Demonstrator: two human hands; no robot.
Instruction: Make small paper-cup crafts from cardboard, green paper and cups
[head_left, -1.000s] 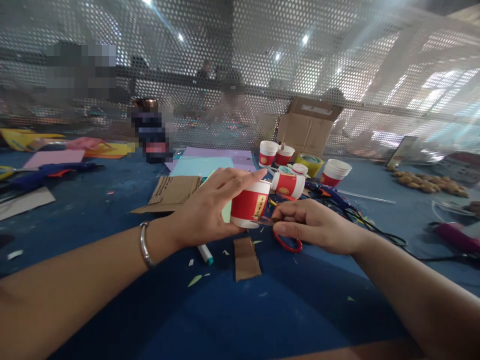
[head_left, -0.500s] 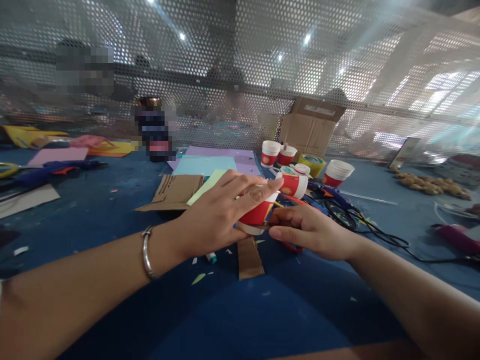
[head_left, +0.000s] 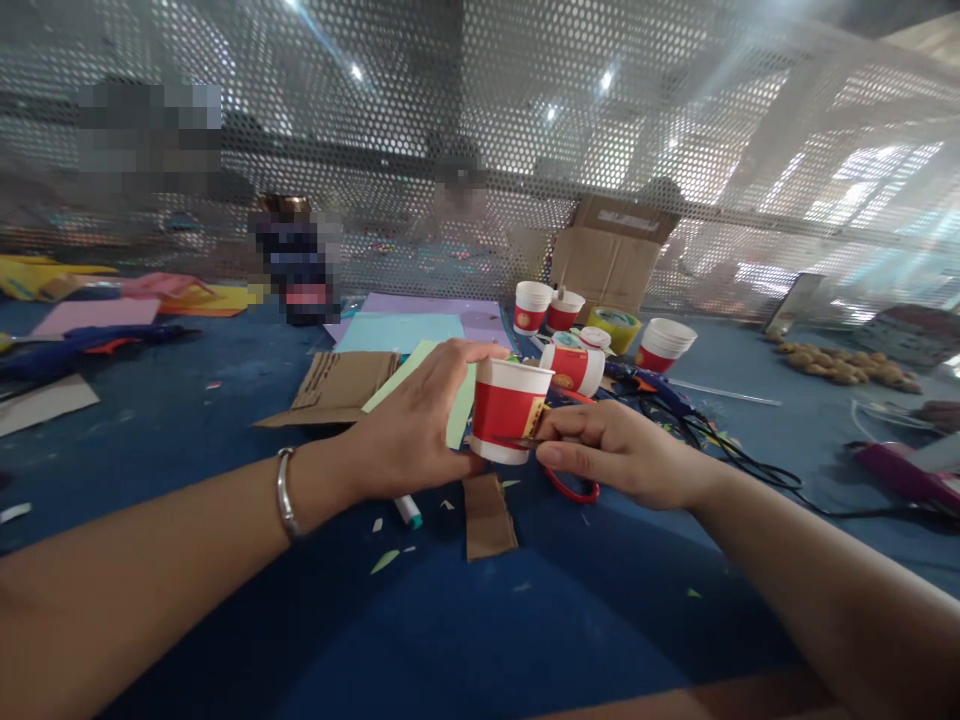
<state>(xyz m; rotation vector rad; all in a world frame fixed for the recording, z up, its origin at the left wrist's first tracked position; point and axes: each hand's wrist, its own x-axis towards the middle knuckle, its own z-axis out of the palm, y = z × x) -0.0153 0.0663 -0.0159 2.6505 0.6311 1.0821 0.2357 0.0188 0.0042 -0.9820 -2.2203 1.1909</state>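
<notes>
My left hand (head_left: 424,420) grips a red and white paper cup (head_left: 506,410) from its left side. Its fingers reach behind the rim and the thumb lies near the base. The cup is upright, just above the blue table. My right hand (head_left: 619,450) is closed in a pinch on a thin, pointed, blade-like tool (head_left: 517,441), whose tip lies against the cup's lower wall. Most of this tool is hidden in the fingers. A red loop handle (head_left: 571,490) shows below the right hand; whether it joins the tool I cannot tell. A cardboard strip (head_left: 489,520) lies under the cup.
Behind are a tipped paper cup (head_left: 574,370), upright cup stacks (head_left: 666,345), a tape roll (head_left: 615,328) and a cardboard box (head_left: 604,260). A glue gun (head_left: 660,388) with black cable lies right. Cardboard (head_left: 349,385), coloured paper (head_left: 401,330) and a marker (head_left: 409,512) are left.
My left hand has shifted from across the cup's front to its left side, uncovering the cup. The cup now stands straighter. My right hand stays close to its lower right.
</notes>
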